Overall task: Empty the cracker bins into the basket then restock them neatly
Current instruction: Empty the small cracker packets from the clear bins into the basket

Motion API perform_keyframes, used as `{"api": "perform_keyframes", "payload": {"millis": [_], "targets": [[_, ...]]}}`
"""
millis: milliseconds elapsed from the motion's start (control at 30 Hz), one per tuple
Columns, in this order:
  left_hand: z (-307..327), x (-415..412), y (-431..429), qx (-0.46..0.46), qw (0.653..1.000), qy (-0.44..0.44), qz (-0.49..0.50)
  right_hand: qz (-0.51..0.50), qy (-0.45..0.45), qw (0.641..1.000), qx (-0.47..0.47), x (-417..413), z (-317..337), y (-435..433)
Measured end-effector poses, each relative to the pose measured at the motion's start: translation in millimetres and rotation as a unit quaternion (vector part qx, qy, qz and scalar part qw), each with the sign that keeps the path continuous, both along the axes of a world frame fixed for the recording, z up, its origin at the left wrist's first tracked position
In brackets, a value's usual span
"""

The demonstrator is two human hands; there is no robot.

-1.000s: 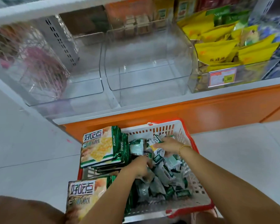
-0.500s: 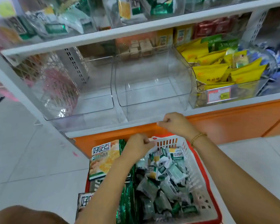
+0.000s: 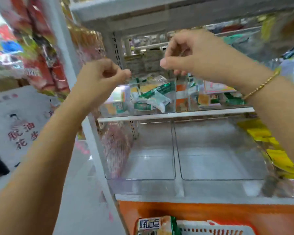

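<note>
In the head view, two clear bins, the left bin (image 3: pixel 151 163) and the right bin (image 3: pixel 219 160), stand side by side and bare inside on the lower shelf (image 3: pixel 159 198), with yellow packets (image 3: pixel 278 158) just beside them on the right. The basket (image 3: pixel 210 229) shows below the shelf's front edge, a cracker pack (image 3: pixel 153 226) at its left corner. Both arms reach up to the upper bin (image 3: pixel 168 92) of green cracker packets (image 3: pixel 151 100). The left hand (image 3: pixel 100 77) is at its left rim, thumb against forefinger. The right hand (image 3: pixel 190 53), fingers curled, hovers over its right side, and blur hides whether either holds anything.

Place: shop, snack aisle.
Evidence: tiered shelving (image 3: pixel 175 114) holding clear bins (image 3: pixel 219 167), packaged snacks (image 3: pixel 153 94), shopping basket (image 3: pixel 214 230) below.
</note>
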State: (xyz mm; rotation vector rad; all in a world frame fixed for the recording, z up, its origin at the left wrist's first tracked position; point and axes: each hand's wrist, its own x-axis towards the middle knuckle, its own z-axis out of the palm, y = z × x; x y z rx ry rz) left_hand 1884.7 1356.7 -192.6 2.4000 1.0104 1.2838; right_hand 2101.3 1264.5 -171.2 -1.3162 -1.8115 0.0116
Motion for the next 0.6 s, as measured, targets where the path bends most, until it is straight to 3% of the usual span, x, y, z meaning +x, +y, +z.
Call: {"api": "perform_keyframes", "payload": {"millis": [133, 333, 600], "targets": [[33.3, -6.6, 56.9, -0.042, 0.980, 0.186, 0.049, -0.016, -0.104, 0.984, -0.144, -9.5, 43.0, 72.9], [49.8, 17.3, 135.9, -0.112, 0.957, 0.267, 0.024, -0.066, -0.233, 0.921, -0.305, -12.3, 60.9, 159.5], [47.5, 63.8, 199.0, -0.231, 0.854, 0.464, 0.030, -0.191, -0.347, 0.840, -0.370, 13.0, 62.4, 226.9]]}}
